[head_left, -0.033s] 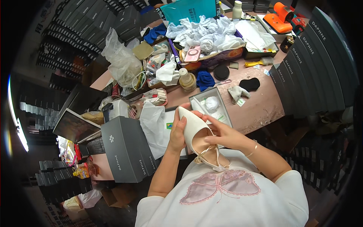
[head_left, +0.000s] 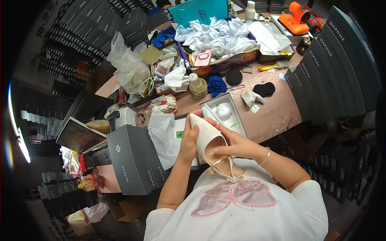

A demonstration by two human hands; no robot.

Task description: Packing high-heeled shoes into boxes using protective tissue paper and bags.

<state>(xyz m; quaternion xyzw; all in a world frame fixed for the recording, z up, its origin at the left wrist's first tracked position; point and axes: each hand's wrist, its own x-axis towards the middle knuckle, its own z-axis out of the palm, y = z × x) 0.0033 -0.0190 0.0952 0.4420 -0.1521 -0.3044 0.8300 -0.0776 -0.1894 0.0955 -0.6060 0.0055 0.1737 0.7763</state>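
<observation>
A white pointed-toe shoe [head_left: 205, 131] with thin gold straps [head_left: 218, 164] is held in front of my chest, its toe pointing away from me and its heel end near my shirt. My left hand [head_left: 188, 143] wraps the left side of the toe, thumb on the upper. From the right, my right hand [head_left: 238, 143] grips the shoe's side, with its thumb reaching into the opening over the beige insole. Some fingers of both hands are hidden beneath the shoe. Just beyond it lies an open grey shoebox [head_left: 238, 109] with a crumpled white paper ball [head_left: 224, 110] inside.
Closed dark shoeboxes [head_left: 134, 160] stand at the left, beside white tissue paper [head_left: 161, 130]. A tall shoebox stack [head_left: 333, 68] rises at the right. Farther back are a carton of crumpled paper [head_left: 219, 36], a pump bottle [head_left: 197, 85], a yellow-handled brush [head_left: 273, 66] and a black insole-shaped pad [head_left: 264, 89].
My right thumb has shifted slightly left and down inside the shoe. The background has moved a little in the view; both hands keep their hold.
</observation>
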